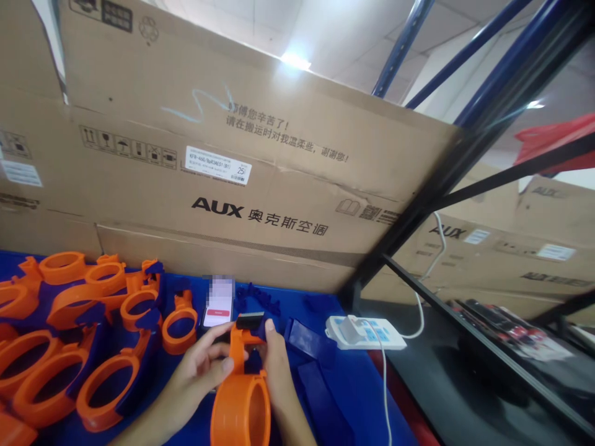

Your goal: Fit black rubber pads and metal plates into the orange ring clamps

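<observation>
left hand (199, 371): wrapped round the stem of the orange clamp ring (240, 406), bottom centre
right hand (274, 365): pinched shut on the dark blue clip (251, 322) at the stem's top
done pile (83, 334): loads stacked lower left, looks well underway
loose blue parts (309, 341): a few left, right of centre
</observation>
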Tool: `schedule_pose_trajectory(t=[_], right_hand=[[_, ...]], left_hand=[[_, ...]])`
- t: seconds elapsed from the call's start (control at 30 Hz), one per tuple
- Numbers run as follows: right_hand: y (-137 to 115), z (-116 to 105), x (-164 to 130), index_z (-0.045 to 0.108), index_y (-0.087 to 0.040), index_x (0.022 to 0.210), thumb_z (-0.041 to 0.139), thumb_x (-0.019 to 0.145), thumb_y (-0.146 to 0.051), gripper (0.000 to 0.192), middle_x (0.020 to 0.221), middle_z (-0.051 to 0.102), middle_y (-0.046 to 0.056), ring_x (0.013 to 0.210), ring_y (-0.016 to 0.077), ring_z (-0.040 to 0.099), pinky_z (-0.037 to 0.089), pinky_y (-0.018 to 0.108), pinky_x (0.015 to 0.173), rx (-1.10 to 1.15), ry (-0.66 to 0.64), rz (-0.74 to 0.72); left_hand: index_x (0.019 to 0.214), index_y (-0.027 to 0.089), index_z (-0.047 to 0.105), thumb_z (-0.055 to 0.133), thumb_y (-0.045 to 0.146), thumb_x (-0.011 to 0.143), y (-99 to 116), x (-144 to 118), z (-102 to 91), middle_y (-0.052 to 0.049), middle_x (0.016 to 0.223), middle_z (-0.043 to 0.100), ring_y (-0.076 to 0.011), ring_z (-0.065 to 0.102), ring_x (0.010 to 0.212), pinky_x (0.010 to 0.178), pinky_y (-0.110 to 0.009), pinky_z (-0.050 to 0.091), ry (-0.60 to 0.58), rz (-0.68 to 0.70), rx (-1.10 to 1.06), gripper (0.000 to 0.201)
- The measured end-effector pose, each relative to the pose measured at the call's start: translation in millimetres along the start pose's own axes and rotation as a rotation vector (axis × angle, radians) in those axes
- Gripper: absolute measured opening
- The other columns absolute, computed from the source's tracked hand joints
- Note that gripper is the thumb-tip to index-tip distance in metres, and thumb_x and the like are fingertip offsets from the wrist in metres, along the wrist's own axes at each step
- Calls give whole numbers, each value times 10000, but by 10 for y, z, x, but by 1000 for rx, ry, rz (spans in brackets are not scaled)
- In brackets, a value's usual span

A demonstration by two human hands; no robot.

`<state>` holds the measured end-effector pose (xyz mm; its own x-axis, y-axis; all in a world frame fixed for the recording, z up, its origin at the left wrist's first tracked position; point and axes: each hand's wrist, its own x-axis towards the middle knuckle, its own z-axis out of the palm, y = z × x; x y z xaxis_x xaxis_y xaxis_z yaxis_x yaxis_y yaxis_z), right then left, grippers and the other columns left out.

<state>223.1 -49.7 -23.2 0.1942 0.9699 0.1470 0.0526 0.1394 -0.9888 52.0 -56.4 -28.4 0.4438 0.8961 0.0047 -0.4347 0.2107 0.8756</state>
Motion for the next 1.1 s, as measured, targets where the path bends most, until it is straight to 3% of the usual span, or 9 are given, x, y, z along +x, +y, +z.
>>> schedule_pose_trajectory(t=[0.1,0.2,0.33,0.4,0.47,0.57,0.73,0.97,1.1], right_hand=[[-120,-2,-26,771,-187,1130,468,1015,-649,564,973,777,82,886,256,706,561,329,791,-132,-90,-121],[-218,-13,-47,713,-233,1294,526,1019,-578,479,1143,756,92,1040,265,694,536,351,939,-266,-254,-317],[-233,-81,-19,661,-261,1373,274,1117,-435,496,1133,740,74,1068,236,676,504,382,998,-395,-338,-415],[-201,-184,43,675,-256,1345,289,1111,-366,464,1144,730,83,1089,246,658,485,406,1003,-533,-173,-421],[-149,-353,128,687,-202,1311,465,1039,-329,373,1205,709,138,1166,312,607,451,467,1019,-777,158,-408],[-44,-679,248,680,-119,1321,508,937,-206,430,1276,666,227,1223,404,549,435,515,959,-1168,457,-229],[98,-1022,342,791,-173,1081,565,877,-172,304,1123,730,188,1099,378,616,415,454,877,-1335,431,-93],[60,-975,350,777,-234,976,537,892,-224,255,1043,758,123,1048,342,634,352,483,920,-1273,499,-130],[-78,-921,322,734,-220,992,523,921,-287,232,1013,759,111,1026,347,647,316,548,973,-1148,617,-257]], left_hand=[[1463,243,537,719,510,897,35,-20,30,-151,1168,770,-303,756,885,730,-396,599,34,-63,-49,652],[1518,233,457,746,511,879,29,-24,48,-114,960,808,-271,752,689,611,-369,594,94,-90,-44,754],[1418,136,567,701,593,873,-8,7,-30,-65,662,756,-244,695,538,525,-325,546,124,-162,-93,724],[1268,61,673,597,684,883,11,22,-96,-124,711,767,-256,697,570,536,-335,548,100,-226,-214,736],[1199,47,707,544,697,894,64,25,-144,-174,853,791,-264,707,623,578,-355,566,95,-261,-315,736],[1244,90,681,525,613,934,157,10,-152,-169,1046,790,-265,718,681,638,-387,586,116,-213,-410,627],[1242,89,671,537,532,959,211,7,-75,-147,1017,786,-305,750,853,736,-401,599,127,-185,-530,543],[1265,128,652,675,546,907,132,49,-75,-109,899,774,-273,748,759,653,-348,568,122,-232,-504,550],[1124,139,700,637,588,919,122,40,-73,-80,837,747,-212,701,654,655,-333,559,91,-205,-499,498]])
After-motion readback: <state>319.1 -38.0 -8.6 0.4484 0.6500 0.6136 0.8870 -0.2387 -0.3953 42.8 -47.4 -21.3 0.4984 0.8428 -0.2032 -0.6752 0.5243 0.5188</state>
